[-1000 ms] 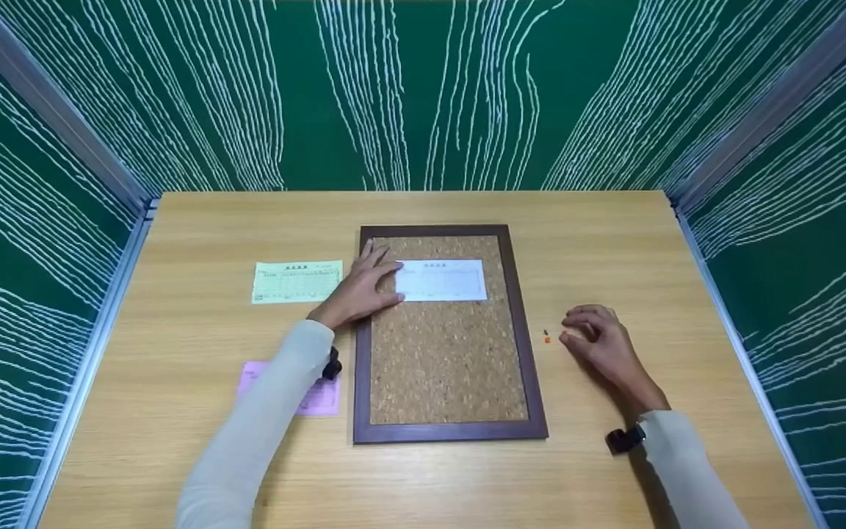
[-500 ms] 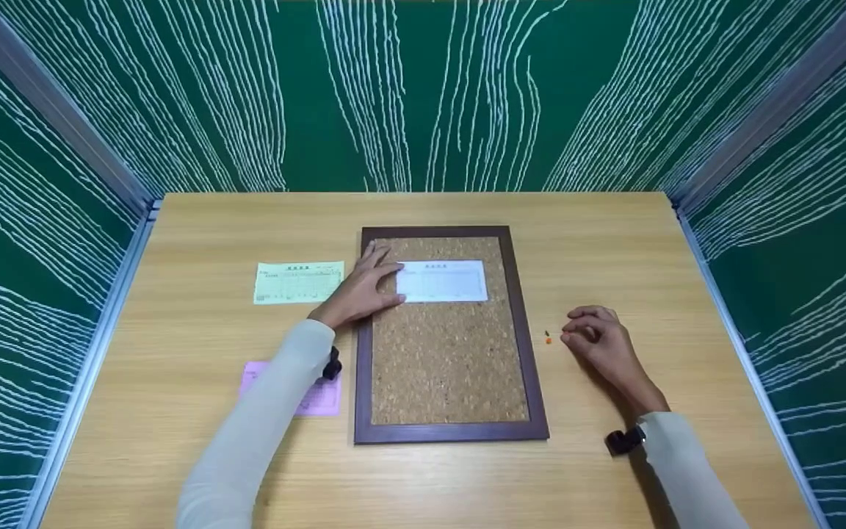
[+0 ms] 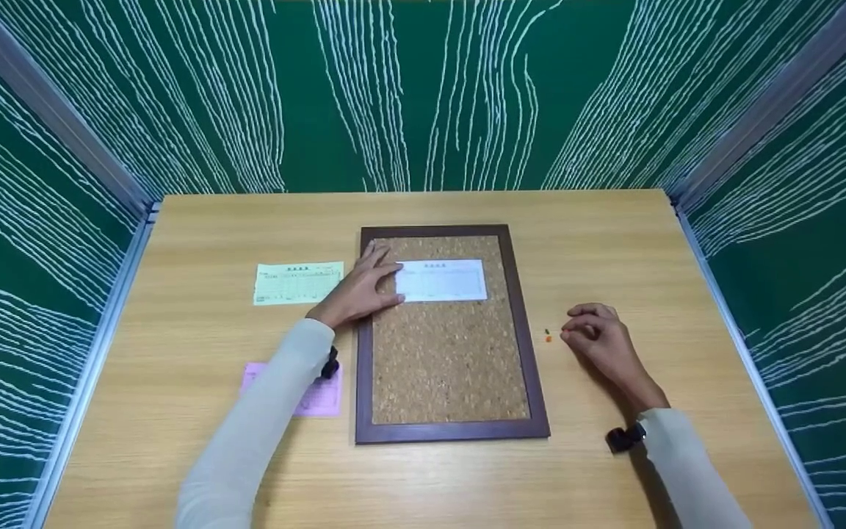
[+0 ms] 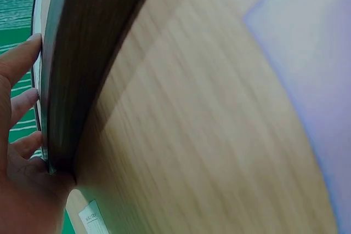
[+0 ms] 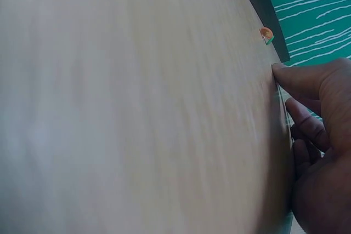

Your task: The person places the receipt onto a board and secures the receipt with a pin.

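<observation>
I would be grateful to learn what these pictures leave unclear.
- Head view: the left sleeve hides part of the purple slip.
- Left wrist view: that slip is blurred, cut off by the edges.
- Head view: print on the white slip, too small to read.
- Head view: the red speck at the right hand, too small to name.
- Right wrist view: the orange piece and green piece, too small to name.

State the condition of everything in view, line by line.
Corkboard: flat on the table
White slip: flat on corkboard, no visible pin
Green slip: flat, one corner hidden
Lilac slip: flat, partly hidden by sleeve
Orange pin: loose on table
Green pin: loose on table
Left hand: fingers spread at white slip's left end
Right hand: fingers curled, apparently pinching a tiny reddish pin
</observation>
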A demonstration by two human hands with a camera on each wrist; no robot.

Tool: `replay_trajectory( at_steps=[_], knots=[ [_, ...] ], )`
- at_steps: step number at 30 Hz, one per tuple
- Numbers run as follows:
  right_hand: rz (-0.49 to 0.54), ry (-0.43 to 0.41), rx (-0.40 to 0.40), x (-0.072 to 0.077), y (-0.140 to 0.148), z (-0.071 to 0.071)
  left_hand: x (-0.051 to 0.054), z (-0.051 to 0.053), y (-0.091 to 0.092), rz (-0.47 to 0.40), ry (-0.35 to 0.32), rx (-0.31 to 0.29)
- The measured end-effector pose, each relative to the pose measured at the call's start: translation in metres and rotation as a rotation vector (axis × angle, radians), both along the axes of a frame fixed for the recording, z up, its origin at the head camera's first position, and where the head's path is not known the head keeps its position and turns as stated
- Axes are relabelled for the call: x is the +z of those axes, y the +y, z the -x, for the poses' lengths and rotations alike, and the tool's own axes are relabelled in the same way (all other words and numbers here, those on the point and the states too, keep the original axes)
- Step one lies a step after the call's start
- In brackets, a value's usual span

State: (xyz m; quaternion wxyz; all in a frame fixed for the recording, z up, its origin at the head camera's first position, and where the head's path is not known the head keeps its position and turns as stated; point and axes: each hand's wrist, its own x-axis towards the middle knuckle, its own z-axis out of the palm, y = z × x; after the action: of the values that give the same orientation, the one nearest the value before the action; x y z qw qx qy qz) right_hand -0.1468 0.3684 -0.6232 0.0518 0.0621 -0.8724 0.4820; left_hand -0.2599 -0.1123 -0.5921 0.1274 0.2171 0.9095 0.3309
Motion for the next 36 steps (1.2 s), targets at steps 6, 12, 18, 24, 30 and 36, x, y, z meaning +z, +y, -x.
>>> replay_trajectory(
  at_steps=[6, 12, 18, 24, 30, 36],
  knots=[
    [-0.004, -0.013, 0.005, 0.001, 0.001, 0.0, 0.0, 0.003, 0.005, -0.001, 0.004, -0.02],
    [0.007, -0.02, 0.001, -0.001, -0.003, 0.001, 0.003, 0.002, 0.004, 0.029, 0.014, -0.032],
    [-0.001, 0.006, -0.012, 0.004, -0.006, -0.002, 0.004, 0.002, 0.006, 0.039, 0.014, -0.039],
    [-0.001, 0.021, -0.007, 0.009, -0.005, -0.003, 0.005, 0.003, 0.009, 0.069, -0.002, -0.031],
    [-0.007, 0.005, -0.019, 0.004, 0.0, 0.0, 0.005, 0.004, 0.01, 0.081, 0.008, -0.039],
    [0.016, 0.004, -0.016, 0.004, -0.003, -0.001, 0.002, 0.002, 0.008, 0.072, 0.002, -0.037]
  ],
)
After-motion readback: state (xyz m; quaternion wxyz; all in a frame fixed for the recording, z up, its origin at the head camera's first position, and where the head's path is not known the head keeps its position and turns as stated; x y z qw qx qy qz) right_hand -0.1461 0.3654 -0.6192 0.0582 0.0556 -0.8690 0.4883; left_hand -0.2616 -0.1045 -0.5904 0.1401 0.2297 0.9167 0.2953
